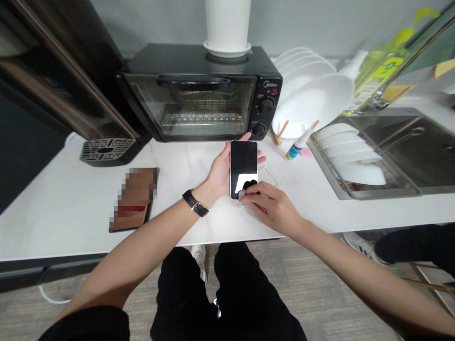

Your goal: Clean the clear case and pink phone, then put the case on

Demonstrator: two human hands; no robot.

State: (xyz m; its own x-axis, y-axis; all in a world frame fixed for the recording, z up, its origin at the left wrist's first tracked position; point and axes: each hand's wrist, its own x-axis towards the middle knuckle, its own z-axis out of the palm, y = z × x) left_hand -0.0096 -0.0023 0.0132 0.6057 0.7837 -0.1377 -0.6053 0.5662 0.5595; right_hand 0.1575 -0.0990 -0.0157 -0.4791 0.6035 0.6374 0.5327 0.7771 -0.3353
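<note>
A smartphone (243,163) with a dark, glossy screen and a light edge lies in my left hand (221,169), whose fingers show beyond its far side. My right hand (272,204) pinches a small greyish piece (242,194), perhaps a cloth or wipe, against the lower part of the screen. Its exact kind is too small to tell. Just behind my right hand, a clear phone case (269,175) rests on the white counter (192,189), partly hidden by the fingers. A small bottle (295,150) with a blue label and white top stands farther right.
A black toaster oven (199,106) stands at the back with a white pot (228,28) on top. To the right are racked white plates (314,102) and a sink (419,142). A tablet-like flat item (134,199), its face pixelated, lies left. Another person's leg (408,244) shows lower right.
</note>
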